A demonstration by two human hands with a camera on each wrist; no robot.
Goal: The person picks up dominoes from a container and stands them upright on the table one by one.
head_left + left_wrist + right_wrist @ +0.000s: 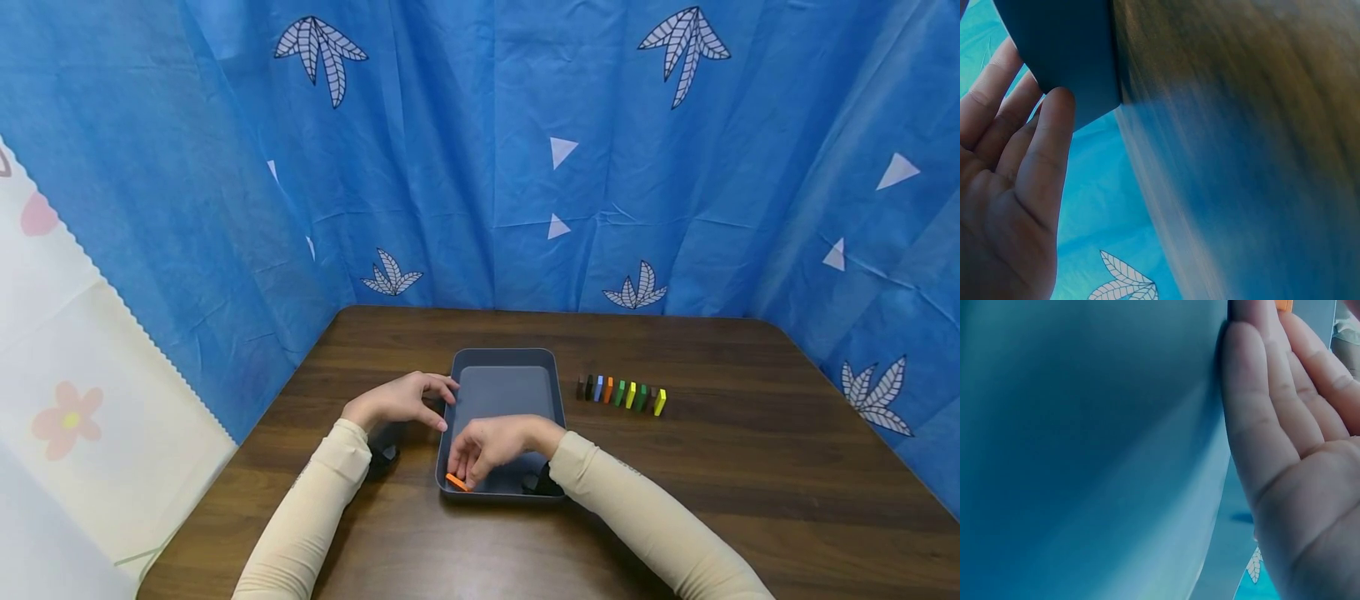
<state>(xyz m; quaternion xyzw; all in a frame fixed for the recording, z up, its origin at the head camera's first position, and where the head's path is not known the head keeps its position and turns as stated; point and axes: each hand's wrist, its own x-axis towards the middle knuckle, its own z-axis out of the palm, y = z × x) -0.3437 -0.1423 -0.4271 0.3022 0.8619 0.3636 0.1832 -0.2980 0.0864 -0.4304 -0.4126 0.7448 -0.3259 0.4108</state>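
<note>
A dark grey rectangular tray (501, 357) lies on the wooden table. My right hand (498, 446) reaches down into its near left corner, where thumb and fingertips pinch a small orange domino block (457, 482) close to the tray floor. In the right wrist view only a bit of the orange block (1284, 305) shows behind the fingers. At the tray's left side is my left hand (405, 400), its loosely bent fingers at the rim and its thumb apart from them. The left wrist view has these fingers (1047, 150) against the tray's outer wall (1079, 56).
Right of the tray, a row of several small upright blocks runs across the table (720, 467), among them a blue block (598, 388), another orange block (608, 390) and a yellow block (660, 403) at the near end. A blue patterned curtain (480, 167) hangs behind the table.
</note>
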